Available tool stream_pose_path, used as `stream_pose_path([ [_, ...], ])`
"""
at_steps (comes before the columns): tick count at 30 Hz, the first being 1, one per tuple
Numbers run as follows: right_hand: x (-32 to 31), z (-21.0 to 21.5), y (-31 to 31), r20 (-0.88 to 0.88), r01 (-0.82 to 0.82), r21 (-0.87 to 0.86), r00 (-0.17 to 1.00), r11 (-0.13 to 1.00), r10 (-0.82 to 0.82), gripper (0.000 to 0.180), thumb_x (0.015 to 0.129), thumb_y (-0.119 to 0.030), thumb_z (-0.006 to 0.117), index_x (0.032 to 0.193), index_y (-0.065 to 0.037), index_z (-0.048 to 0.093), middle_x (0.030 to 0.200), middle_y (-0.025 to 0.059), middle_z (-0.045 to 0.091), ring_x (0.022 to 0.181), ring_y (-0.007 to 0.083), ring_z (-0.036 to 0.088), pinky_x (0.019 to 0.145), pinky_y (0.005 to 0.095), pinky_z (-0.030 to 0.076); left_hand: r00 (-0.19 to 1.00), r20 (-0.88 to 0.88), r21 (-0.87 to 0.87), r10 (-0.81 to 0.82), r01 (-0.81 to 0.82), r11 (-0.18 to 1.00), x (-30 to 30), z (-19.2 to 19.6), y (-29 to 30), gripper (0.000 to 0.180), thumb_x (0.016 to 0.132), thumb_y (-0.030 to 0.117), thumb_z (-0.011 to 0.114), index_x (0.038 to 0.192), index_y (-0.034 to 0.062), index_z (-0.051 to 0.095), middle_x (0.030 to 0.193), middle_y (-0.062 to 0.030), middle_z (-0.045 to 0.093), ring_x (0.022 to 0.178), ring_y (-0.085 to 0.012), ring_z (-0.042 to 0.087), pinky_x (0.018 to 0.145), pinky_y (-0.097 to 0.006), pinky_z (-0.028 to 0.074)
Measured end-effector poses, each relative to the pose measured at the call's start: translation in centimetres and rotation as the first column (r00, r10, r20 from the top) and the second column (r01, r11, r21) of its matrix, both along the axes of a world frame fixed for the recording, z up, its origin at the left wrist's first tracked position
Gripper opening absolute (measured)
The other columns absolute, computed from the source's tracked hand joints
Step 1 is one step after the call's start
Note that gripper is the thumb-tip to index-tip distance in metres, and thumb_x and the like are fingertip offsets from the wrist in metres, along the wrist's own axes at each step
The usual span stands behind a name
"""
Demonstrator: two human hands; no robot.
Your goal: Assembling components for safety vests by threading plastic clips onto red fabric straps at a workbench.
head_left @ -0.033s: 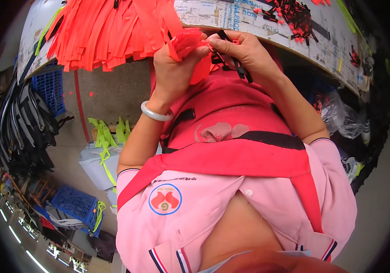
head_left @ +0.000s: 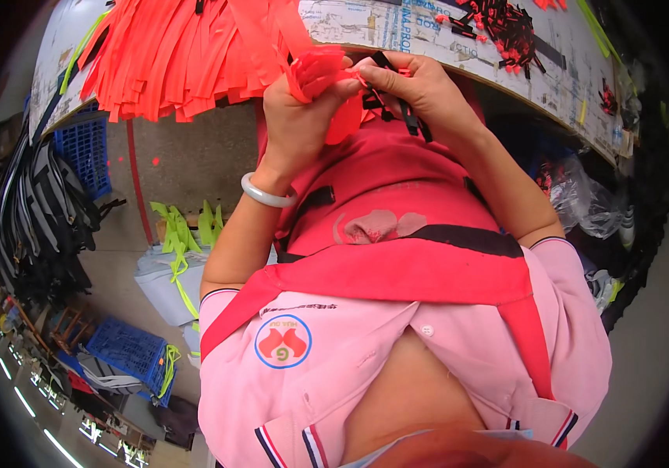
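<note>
My left hand (head_left: 299, 121), with a pale bangle on its wrist, is closed round a folded bunch of red fabric strips (head_left: 319, 72) at the table's near edge. My right hand (head_left: 432, 90) pinches several short black strips (head_left: 408, 117) between thumb and fingers, and they hang down below it. The fingertips of both hands meet at a red strip end, where the exact contact is too small to make out. Just left of my hands, a thick pile of long red strips (head_left: 186, 58) hangs over the table edge.
The worn white table (head_left: 350, 23) runs along the far side. A heap of small black and red pieces (head_left: 510, 43) lies on its right part. Dark straps (head_left: 38, 210) hang at left, near a blue crate (head_left: 83, 156). Yellow-green strips (head_left: 178, 230) drape over a pale bundle below.
The red strips bunched in my left hand have shifted very slightly. Both hands keep nearly the same place and grip.
</note>
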State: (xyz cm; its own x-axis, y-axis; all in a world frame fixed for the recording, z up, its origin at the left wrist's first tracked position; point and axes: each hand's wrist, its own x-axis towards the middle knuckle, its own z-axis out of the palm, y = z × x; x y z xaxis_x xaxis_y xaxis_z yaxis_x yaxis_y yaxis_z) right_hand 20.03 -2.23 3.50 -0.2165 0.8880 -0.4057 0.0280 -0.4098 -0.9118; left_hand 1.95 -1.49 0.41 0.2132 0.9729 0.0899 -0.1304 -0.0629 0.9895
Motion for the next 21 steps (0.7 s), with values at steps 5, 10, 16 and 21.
stream_pose_path([
  [5,-0.2,0.0,0.2,-0.035,-0.012,0.093,0.999,0.996,0.016,0.029,0.09,-0.028,0.063,0.098,-0.001,0.067,0.076,0.0002,0.063,0.066,0.0025,0.054,0.057,0.0174,0.042,0.989,0.096,-0.178,-0.113,0.129,0.975,-0.7,-0.2,0.6,0.016,0.081,0.008,0.072,0.096,0.0032,0.068,0.075,0.0023,0.063,0.059,-0.0033,0.051,0.052,-0.019,0.039],
  [10,-0.1,0.5,0.3,-0.007,-0.029,0.16,0.999,0.987,0.031,0.025,0.092,-0.023,0.062,0.101,0.0,0.066,0.082,0.0026,0.067,0.071,0.0027,0.056,0.06,0.0168,0.044,0.982,0.129,-0.263,-0.137,0.167,0.95,-1.2,-0.8,0.5,0.014,0.084,0.007,0.068,0.098,0.0033,0.068,0.074,0.0031,0.062,0.059,-0.004,0.051,0.053,-0.019,0.04],
  [16,0.1,0.7,0.5,0.103,-0.089,0.218,0.992,0.972,0.068,0.024,0.091,-0.021,0.062,0.1,0.001,0.065,0.083,0.003,0.067,0.075,0.0049,0.059,0.068,0.0185,0.048,0.983,0.119,-0.182,-0.143,0.163,0.97,-1.0,-1.5,0.5,0.015,0.085,0.006,0.067,0.1,0.0031,0.068,0.076,0.0038,0.062,0.062,-0.0031,0.052,0.054,-0.019,0.04],
  [21,0.3,0.5,0.5,0.097,-0.114,0.237,0.991,0.965,0.093,0.021,0.09,-0.018,0.064,0.1,0.001,0.065,0.086,0.0033,0.066,0.079,0.0064,0.06,0.072,0.0196,0.048,0.985,0.077,-0.091,-0.157,0.164,0.982,-0.9,-1.2,0.3,0.016,0.085,0.005,0.067,0.1,0.003,0.067,0.077,0.0039,0.062,0.064,-0.0021,0.052,0.055,-0.018,0.04],
])
